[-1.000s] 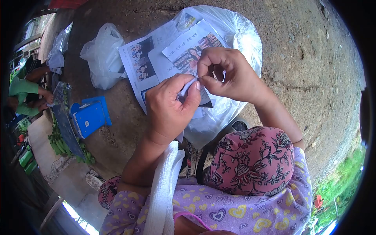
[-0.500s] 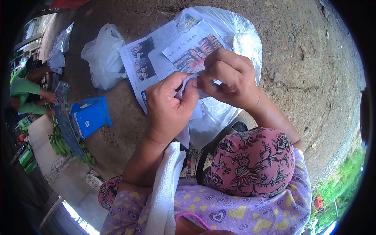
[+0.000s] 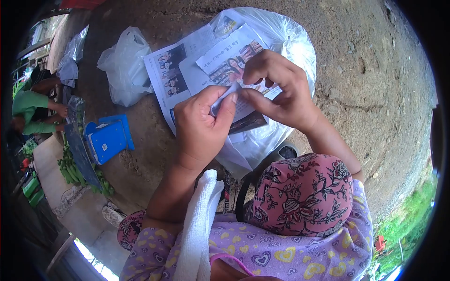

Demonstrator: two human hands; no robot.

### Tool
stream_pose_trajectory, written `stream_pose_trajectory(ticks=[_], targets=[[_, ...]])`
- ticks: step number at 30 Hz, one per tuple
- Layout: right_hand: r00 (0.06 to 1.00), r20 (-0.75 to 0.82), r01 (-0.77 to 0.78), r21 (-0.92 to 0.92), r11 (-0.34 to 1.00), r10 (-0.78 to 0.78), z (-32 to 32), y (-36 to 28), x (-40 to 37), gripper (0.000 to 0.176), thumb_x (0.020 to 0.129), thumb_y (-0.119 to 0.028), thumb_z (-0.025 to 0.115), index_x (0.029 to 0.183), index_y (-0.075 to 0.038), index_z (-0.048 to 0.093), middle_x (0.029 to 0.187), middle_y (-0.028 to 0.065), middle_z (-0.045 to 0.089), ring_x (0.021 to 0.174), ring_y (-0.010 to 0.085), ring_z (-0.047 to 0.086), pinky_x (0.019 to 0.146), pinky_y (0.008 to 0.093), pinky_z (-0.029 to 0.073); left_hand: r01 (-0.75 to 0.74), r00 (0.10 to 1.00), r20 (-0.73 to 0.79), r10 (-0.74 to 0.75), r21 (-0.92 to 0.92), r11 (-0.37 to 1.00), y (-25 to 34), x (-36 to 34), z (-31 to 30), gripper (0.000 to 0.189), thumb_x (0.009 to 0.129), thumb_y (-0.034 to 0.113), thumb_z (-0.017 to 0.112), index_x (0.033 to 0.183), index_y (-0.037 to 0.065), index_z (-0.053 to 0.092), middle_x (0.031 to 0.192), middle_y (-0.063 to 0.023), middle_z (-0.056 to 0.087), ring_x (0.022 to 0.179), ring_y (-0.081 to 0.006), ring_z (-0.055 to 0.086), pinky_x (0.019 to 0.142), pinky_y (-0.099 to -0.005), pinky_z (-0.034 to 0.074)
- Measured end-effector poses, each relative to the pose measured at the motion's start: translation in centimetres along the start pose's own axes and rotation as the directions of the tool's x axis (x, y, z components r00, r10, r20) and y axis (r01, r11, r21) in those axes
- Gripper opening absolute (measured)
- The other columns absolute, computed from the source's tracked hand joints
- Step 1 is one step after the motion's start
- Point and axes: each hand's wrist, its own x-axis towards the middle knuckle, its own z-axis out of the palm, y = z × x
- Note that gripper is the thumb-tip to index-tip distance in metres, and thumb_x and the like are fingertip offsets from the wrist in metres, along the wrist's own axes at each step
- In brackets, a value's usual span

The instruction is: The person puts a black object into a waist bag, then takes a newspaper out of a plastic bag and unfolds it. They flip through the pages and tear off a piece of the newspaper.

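Note:
My left hand (image 3: 204, 119) is closed, thumb and fingers pinching a folded piece of newspaper (image 3: 228, 96). Part of the paper is hidden behind that hand. My right hand (image 3: 283, 89) is just to its right, thumb and index finger apart, their tips close to the paper's edge. Below both hands, printed newspaper sheets (image 3: 194, 56) with photos lie on a large clear plastic bag (image 3: 297, 44). My knees, in pink floral trousers (image 3: 304, 194), are raised in front of me.
A white plastic bag (image 3: 124, 70) lies on the dirt ground to the left. Near it stands a blue weighing scale (image 3: 110, 140) with a dark metal pan (image 3: 79, 150); green bananas (image 3: 70, 168) are beside the pan. A person in green sleeves (image 3: 33, 110) sits at far left. A white towel (image 3: 199, 225) hangs over my front.
My right hand's thumb and fingers have spread apart, after being pinched together at the paper. The left hand keeps its hold, and the paper in it now shows a raised tip.

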Motion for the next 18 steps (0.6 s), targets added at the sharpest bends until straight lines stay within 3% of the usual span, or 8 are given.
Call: stream_pose_trajectory(ticks=[2, 6, 9, 13, 16, 18], targets=[[0.998, 0.042, -0.044, -0.003, 0.999, 0.044, -0.1, -0.5, 0.0, 0.018, 0.067, 0.001, 0.070, 0.078, -0.007, 0.059, 0.084, 0.0067, 0.060, 0.080, 0.0244, 0.062, 0.068, 0.0321, 0.051, -0.031, 0.999, 0.013, 0.030, 0.047, 0.998, 0.2, 0.0, -0.1, 0.007, 0.079, 0.004, 0.065, 0.083, -0.001, 0.062, 0.068, -0.0169, 0.063, 0.059, -0.0325, 0.063, 0.053, -0.0362, 0.047], [0.989, 0.115, 0.107, -0.082, 0.991, -0.097, -0.2, 0.3, 0.3, 0.020, 0.065, -0.001, 0.071, 0.080, -0.008, 0.060, 0.084, 0.0049, 0.059, 0.081, 0.0251, 0.061, 0.068, 0.0341, 0.051, -0.082, 0.996, 0.052, 0.077, 0.098, 0.992, 0.4, 0.1, 0.1, 0.009, 0.077, 0.004, 0.065, 0.083, -0.001, 0.062, 0.068, -0.0175, 0.062, 0.061, -0.0346, 0.062, 0.054, -0.0387, 0.047], [0.978, 0.200, 0.100, -0.165, 0.981, -0.066, -0.5, -0.3, 0.7, 0.018, 0.066, -0.003, 0.070, 0.080, -0.008, 0.060, 0.081, 0.0049, 0.057, 0.081, 0.0262, 0.060, 0.067, 0.0365, 0.051, -0.042, 0.996, 0.086, 0.036, 0.064, 0.997, 0.2, 0.1, -0.2, 0.010, 0.077, 0.004, 0.064, 0.085, -0.002, 0.062, 0.069, -0.0183, 0.062, 0.061, -0.0347, 0.062, 0.054, -0.0385, 0.047], [0.986, 0.161, -0.014, -0.142, 0.990, 0.037, 0.5, -0.2, 0.3, 0.015, 0.067, -0.004, 0.069, 0.078, -0.008, 0.059, 0.080, 0.0053, 0.056, 0.081, 0.0270, 0.060, 0.065, 0.0378, 0.050, 0.041, 0.996, 0.083, -0.036, -0.052, 0.998, -0.2, -0.2, -0.3, 0.013, 0.079, 0.004, 0.061, 0.089, -0.005, 0.063, 0.071, -0.0191, 0.063, 0.062, -0.0339, 0.064, 0.056, -0.0370, 0.048], [0.970, 0.215, -0.097, -0.105, 0.990, 0.117, 0.6, -0.3, -0.1, 0.015, 0.068, -0.003, 0.069, 0.077, -0.007, 0.058, 0.078, 0.0054, 0.057, 0.079, 0.0274, 0.060, 0.065, 0.0377, 0.049, 0.065, 0.979, 0.193, -0.062, -0.012, 0.998, -0.3, -0.2, -0.9, 0.018, 0.082, 0.003, 0.057, 0.095, -0.008, 0.062, 0.074, -0.0211, 0.064, 0.064, -0.0303, 0.066, 0.056, -0.0352, 0.049], [0.957, 0.253, -0.129, -0.081, 0.988, 0.146, 0.8, 0.0, -0.7, 0.015, 0.067, -0.003, 0.069, 0.076, -0.007, 0.057, 0.077, 0.0052, 0.056, 0.077, 0.0274, 0.060, 0.064, 0.0374, 0.049, 0.141, 0.962, 0.246, -0.115, -0.094, 0.986, -0.3, -0.4, -1.1, 0.020, 0.083, 0.002, 0.056, 0.099, -0.009, 0.062, 0.076, -0.0213, 0.065, 0.065, -0.0245, 0.066, 0.057, -0.0337, 0.049]])
